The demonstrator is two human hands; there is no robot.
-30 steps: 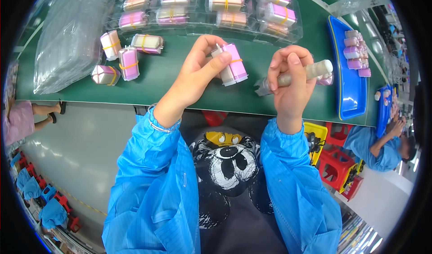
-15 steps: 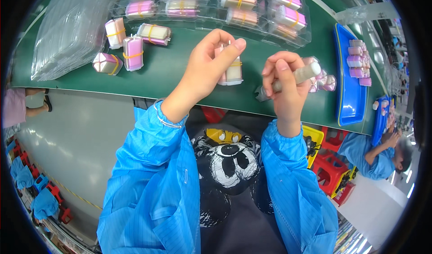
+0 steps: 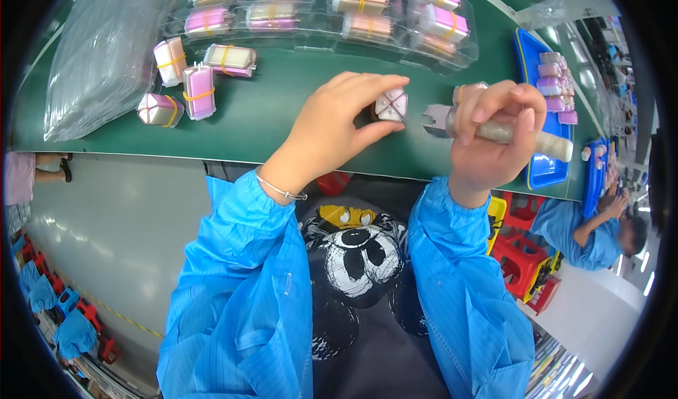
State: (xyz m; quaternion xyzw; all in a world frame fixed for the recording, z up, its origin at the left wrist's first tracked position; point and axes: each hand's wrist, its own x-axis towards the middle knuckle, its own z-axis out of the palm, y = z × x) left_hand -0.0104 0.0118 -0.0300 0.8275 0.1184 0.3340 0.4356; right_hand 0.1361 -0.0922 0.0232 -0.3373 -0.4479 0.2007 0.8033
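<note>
My left hand (image 3: 328, 123) grips a small banded bundle (image 3: 390, 105) between thumb and fingers, one end turned toward me. That end is pinkish white, with dark lines crossing in an X. In my right hand (image 3: 494, 134) is a hand tool with a wrapped cream handle (image 3: 554, 145) and a flat grey forked tip (image 3: 438, 120). The fork points at the bundle, with a gap between them. Behind the right hand, another banded bundle (image 3: 469, 92) shows in part.
Several pink and cream bundles (image 3: 199, 92) with yellow rubber bands stand or lie at left on the green table (image 3: 282, 67). Beside them rises a stack of clear plastic trays (image 3: 106, 60). A filled clear tray (image 3: 311, 37) spans the back; a blue tray (image 3: 524, 53) holds parts at right.
The bundle in my left hand has tipped from side-on to end-on. My right hand has shifted right and turned, and the tool's fork now points left toward the bundle.
</note>
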